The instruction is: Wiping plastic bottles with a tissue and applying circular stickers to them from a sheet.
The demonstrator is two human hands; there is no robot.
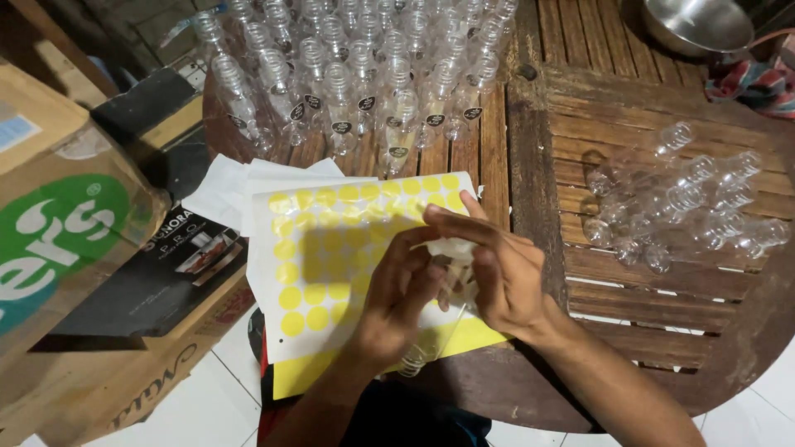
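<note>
Bottle [424, 352] clasped between left hand [397, 294] and right hand [501, 273].

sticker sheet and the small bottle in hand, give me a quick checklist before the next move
1. Bottle held: ok. The left hand and right hand both close around a small clear plastic bottle above the sheet.
2. Stickers left: ok. The yellow round-sticker sheet shows many dots.
3. Sticker on a fingertip: cannot tell; the fingers hide it.
4. Room among the finished bottles: not ok. The standing labelled bottles are packed tightly.
5. Supply: ok. Unlabelled bottles lie in a pile on the wooden table.
</note>
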